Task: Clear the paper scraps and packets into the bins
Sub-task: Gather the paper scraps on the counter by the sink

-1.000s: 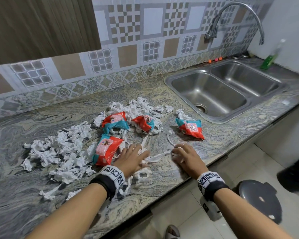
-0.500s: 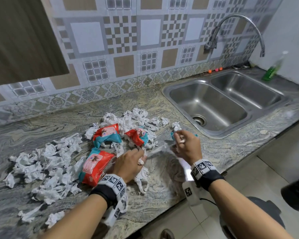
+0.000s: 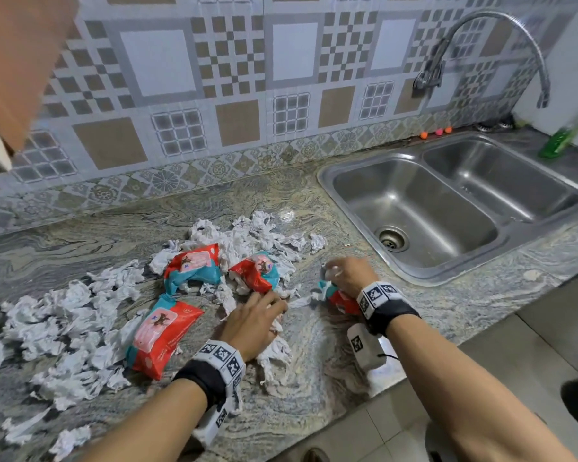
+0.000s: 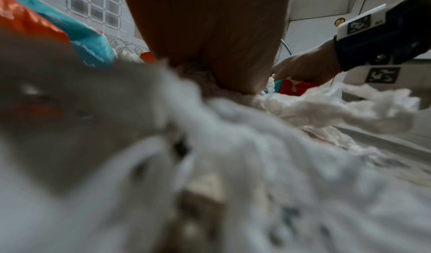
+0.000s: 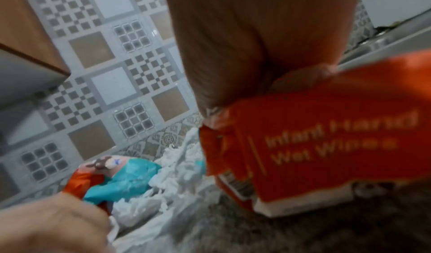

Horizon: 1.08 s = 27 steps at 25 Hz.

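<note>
Compared w/ a sec ago: right hand (image 3: 349, 276) gone from flat on the bench (image 3: 314, 388) near the front edge to on top of the packet nearest the sink (image 3: 447, 208); now clamped on that packet (image 3: 342, 300), fingers curled round it, w/ a bit of white scrap in the same grip. Right wrist view confirms: orange wet-wipes pack (image 5: 326, 137) pinched close under the fingers. Left hand (image 3: 252, 320) barely shifted, resting fingers spread and loose on paper scraps (image 3: 274, 355) left of the sink, nothing closed in its grip as far as visible; left wrist view mostly blur of white paper (image 4: 233, 164). Three more packets left of the sink, further from it: one (image 3: 259, 271) just beside left hand, one (image 3: 192, 268) behind, one (image 3: 161, 335) nearer the front edge. Big scrap pile (image 3: 64, 331) far left of the sink, untouched. Meaning, prob.: first packet secured, ready for lift to a bin; no bin clearly visible now, so drop spot cannot tell. Most of clearing not yet done.
</note>
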Motion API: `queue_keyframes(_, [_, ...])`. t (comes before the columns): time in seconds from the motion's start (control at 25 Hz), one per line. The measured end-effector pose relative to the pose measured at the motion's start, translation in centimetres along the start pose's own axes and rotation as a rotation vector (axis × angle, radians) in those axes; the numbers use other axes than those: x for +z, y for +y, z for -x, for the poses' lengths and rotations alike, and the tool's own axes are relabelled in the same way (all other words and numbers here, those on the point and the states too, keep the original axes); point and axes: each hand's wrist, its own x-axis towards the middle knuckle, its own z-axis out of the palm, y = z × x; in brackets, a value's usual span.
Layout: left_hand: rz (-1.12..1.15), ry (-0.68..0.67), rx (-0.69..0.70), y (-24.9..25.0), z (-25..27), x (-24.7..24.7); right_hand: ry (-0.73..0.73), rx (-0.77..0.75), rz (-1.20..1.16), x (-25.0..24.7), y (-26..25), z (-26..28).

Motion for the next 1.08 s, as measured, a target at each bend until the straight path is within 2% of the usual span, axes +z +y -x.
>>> queue_keyframes(0.16, [0.011, 0.002, -0.012, 0.0, -0.6, -0.2, 0.065, 0.060, -0.068, -1.0, -0.3, 1.3])
queue_keyframes(0.24, [0.000, -0.002, -0.007, -0.1, -0.6, -0.1, 0.177, 0.054, -0.212, -2.8, -1.1, 2.3])
queue_keyframes(0.32, [0.000, -0.006, -0.006, -0.1, -0.5, -0.2, 0.258, 0.068, -0.480, -4.7, -2.4, 3.4])
queue_keyframes(0.44, [-0.012, -0.008, -0.005, -0.1, -0.6, -0.3, 0.177, 0.132, -0.898, -4.9, -4.9, 4.6])
queue_keyframes(0.52, [-0.033, -0.017, -0.003, -0.1, -0.4, -0.3, 0.104, 0.173, -1.012, -2.9, -6.5, 5.5])
queue_keyframes(0.56, [-0.039, -0.021, -0.007, -0.1, -0.4, -0.2, 0.099, 0.191, -0.992, -1.6, -7.1, 5.9])
queue_keyframes(0.64, [-0.034, -0.020, -0.008, -0.2, -0.3, -0.1, 0.172, 0.198, -0.803, 1.0, -6.9, 6.5])
queue_keyframes(0.72, [-0.030, -0.007, 0.003, -0.3, -0.3, 0.1, 0.325, 0.201, -0.625, 2.2, -5.5, 7.1])
queue_keyframes(0.84, [-0.024, 0.008, 0.017, -0.4, -0.4, 0.4, 0.548, 0.267, -0.544, 1.1, -2.6, 8.2])
queue_keyframes(1.0, [-0.011, 0.015, 0.024, -0.6, -0.6, 0.9, 0.664, 0.254, -0.531, -0.4, 0.2, 9.2])
queue_keyframes(1.08, [-0.021, 0.014, 0.027, -0.6, -0.7, 1.1, 0.642, 0.190, -0.504, 0.0, 0.8, 8.6])
